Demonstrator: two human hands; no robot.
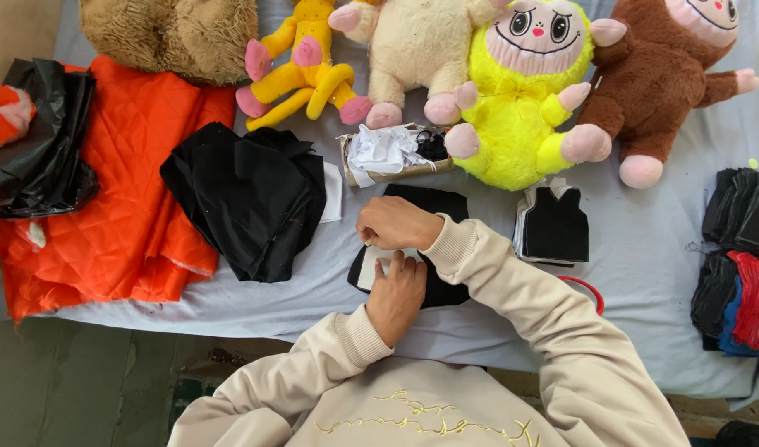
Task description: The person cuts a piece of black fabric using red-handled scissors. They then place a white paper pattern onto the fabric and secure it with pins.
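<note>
Head view: near the worktop's front edge, both hands, left and right, press flat, fingers together, on a white pattern over black cloth.

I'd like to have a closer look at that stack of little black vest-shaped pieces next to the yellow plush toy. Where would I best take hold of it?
Probably by its two long side edges, coming straight down from above. The stack of vest-shaped pieces lies flat on the grey sheet with bare sheet on both sides, so fingers could pinch the whole pile. The top edge sits close to the yellow plush toy, leaving less room there.
</note>
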